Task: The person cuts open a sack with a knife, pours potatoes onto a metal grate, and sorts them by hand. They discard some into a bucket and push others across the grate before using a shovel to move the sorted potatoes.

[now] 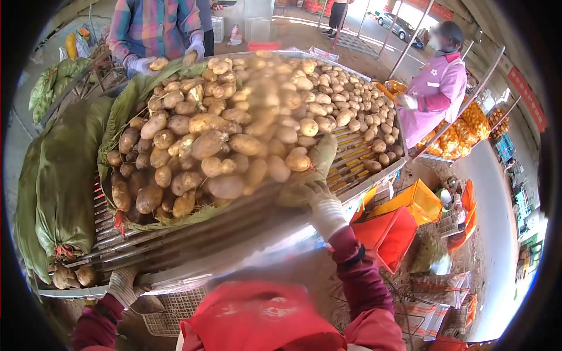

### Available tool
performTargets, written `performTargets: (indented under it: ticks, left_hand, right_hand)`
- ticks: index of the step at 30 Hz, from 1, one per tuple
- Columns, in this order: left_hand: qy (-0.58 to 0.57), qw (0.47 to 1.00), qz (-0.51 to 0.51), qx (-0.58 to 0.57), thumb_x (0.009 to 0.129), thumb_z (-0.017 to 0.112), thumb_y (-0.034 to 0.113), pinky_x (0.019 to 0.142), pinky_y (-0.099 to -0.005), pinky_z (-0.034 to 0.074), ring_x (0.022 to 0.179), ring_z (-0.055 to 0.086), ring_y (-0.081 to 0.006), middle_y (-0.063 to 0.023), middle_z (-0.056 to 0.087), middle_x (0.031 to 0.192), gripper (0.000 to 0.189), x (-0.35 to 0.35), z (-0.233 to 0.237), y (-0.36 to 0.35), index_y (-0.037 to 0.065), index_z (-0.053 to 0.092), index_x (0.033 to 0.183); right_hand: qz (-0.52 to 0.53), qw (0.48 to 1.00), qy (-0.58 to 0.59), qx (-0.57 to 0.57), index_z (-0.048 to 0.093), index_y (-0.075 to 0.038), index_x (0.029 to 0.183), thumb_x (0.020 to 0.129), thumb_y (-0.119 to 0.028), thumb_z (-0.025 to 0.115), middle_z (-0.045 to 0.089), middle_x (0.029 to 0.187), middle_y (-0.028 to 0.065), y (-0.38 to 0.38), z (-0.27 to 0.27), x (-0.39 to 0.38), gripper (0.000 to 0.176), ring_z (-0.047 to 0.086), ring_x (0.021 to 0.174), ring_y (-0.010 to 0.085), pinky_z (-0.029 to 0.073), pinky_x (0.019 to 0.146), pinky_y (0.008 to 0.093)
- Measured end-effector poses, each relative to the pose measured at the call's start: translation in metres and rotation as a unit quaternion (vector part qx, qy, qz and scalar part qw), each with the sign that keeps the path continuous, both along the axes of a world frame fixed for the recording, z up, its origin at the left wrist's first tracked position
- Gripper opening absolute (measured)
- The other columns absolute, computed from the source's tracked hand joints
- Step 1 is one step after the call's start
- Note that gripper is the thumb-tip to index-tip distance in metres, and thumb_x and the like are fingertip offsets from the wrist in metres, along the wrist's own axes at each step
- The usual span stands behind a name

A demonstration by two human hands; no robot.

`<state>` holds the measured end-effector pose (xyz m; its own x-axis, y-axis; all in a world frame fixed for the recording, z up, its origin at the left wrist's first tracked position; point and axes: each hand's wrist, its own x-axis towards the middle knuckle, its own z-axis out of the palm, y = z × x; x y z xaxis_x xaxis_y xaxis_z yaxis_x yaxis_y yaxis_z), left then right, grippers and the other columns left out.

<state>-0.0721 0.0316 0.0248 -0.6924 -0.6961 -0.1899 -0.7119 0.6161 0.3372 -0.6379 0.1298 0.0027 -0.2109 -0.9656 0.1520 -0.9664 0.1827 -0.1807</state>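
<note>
A slatted bench fills my remote view, bearing heaped potatoes in and beyond an open green sack, beside filled sacks. The right hand lies, fingers bent, over bunched green material; whether it grips, I cannot tell. The left hand curls partly at the near rim, its hold unclear. A hard tug could, I judge, spill the heap; two loose potatoes by the corner could roll off if jolted.

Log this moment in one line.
Left hand: at near edge of table; Right hand: beside heaped potatoes; Sacks: lying at left; Plaid-sleeved worker: holding potatoes
</note>
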Motion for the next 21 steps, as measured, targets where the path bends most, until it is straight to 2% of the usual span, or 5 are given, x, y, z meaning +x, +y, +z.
performTargets:
  ticks: [4,8,12,19,21]
  left_hand:
    - [0.194,0.936,0.294,0.001,0.088,0.065,0.02,0.071,-0.0401,0.051,0.075,0.065,-0.0349,-0.0188,0.067,0.083,0.021,-0.007,-0.031,0.016,0.002,0.064,0.098]
    - [0.36,0.832,0.42,-0.045,0.098,0.059,0.023,0.065,-0.0331,0.046,0.071,0.055,-0.0127,-0.0033,0.061,0.074,0.02,-0.04,-0.066,0.027,0.004,0.062,0.091]
    - [0.542,0.681,0.472,-0.138,0.101,0.057,0.026,0.076,-0.0271,0.048,0.086,0.056,-0.0094,-0.0012,0.062,0.091,0.021,-0.129,-0.091,0.048,0.006,0.062,0.106]
    - [0.306,0.829,0.407,-0.231,0.08,0.068,0.015,0.071,-0.043,0.053,0.076,0.065,-0.0376,-0.0185,0.067,0.083,0.022,-0.275,-0.075,0.064,0.004,0.067,0.099]
    - [0.286,0.846,0.395,-0.217,0.081,0.068,0.014,0.067,-0.0419,0.053,0.073,0.066,-0.0347,-0.0169,0.068,0.083,0.02,-0.293,-0.066,0.065,0.004,0.067,0.099]
  right_hand:
    - [-0.031,0.962,0.13,0.24,0.056,-0.013,0.131,0.077,-0.014,0.072,0.049,0.142,0.0096,-0.045,-0.03,-0.054,0.057,0.042,0.137,0.031,0.047,0.097,0.0453]
    - [0.104,0.979,0.138,0.106,0.061,-0.024,0.125,0.086,-0.016,0.057,0.05,0.14,0.012,-0.057,-0.032,-0.098,0.041,0.045,0.135,0.0296,0.046,0.094,0.0488]
    - [0.224,0.95,0.2,0.088,0.058,-0.025,0.129,0.087,-0.017,0.055,0.051,0.135,0.0112,-0.064,-0.031,-0.126,0.042,0.045,0.13,0.0301,0.042,0.098,0.0507]
    - [0.331,0.913,0.236,0.045,0.057,-0.022,0.131,0.092,-0.021,0.048,0.054,0.13,0.0148,-0.075,-0.048,-0.153,0.04,0.051,0.125,0.0325,0.04,0.103,0.0563]
    - [0.352,0.912,0.21,0.035,0.058,-0.021,0.129,0.092,-0.022,0.049,0.057,0.125,0.0131,-0.081,-0.048,-0.16,0.039,0.053,0.121,0.032,0.04,0.102,0.0561]
